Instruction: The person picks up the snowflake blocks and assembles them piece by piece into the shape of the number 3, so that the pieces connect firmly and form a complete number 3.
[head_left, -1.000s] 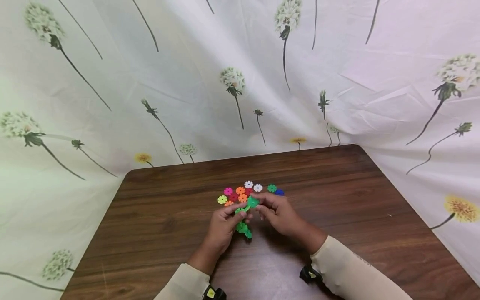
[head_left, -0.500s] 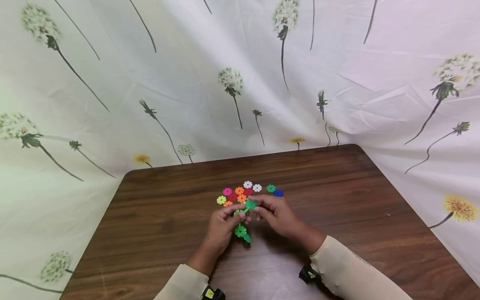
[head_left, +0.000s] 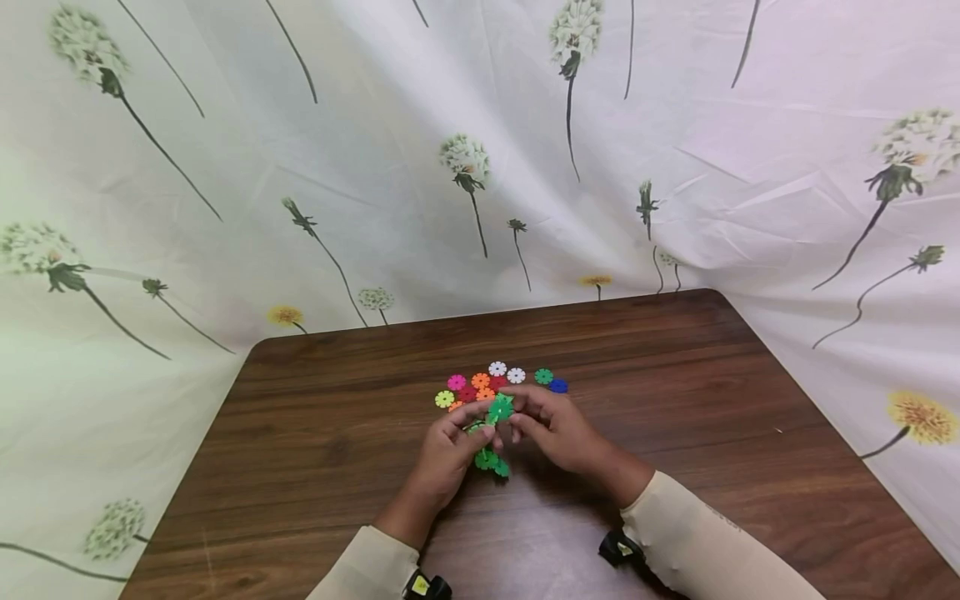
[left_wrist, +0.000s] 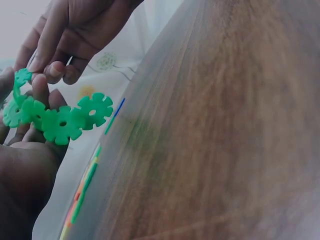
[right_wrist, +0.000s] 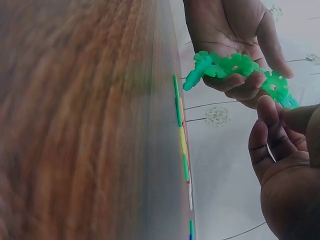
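Observation:
A chain of several green flower-shaped interlocking discs (left_wrist: 62,125) hangs between my two hands, raised off the table. My left hand (head_left: 442,457) grips the chain near its middle with thumb and fingers, and the lower discs dangle beneath that hand in the head view. At the upper end, the fingertips of my right hand (head_left: 561,429) pinch a green disc (head_left: 500,407). In the right wrist view, the linked discs (right_wrist: 236,65) run across the left fingers down to the right thumb and fingertips. The left fingers hide part of the chain.
Loose discs lie flat beyond the hands: a pink one (head_left: 457,382), a yellow one (head_left: 445,399), two white ones (head_left: 516,376), red and orange ones, a green one (head_left: 543,377) and a blue one (head_left: 558,386). The brown wooden table (head_left: 330,500) meets a dandelion-print cloth (head_left: 360,208) behind.
The pinched upper disc has turned to show more of its face to the head camera. The chain's dangling end has swung slightly. Both hands stay in nearly the same place.

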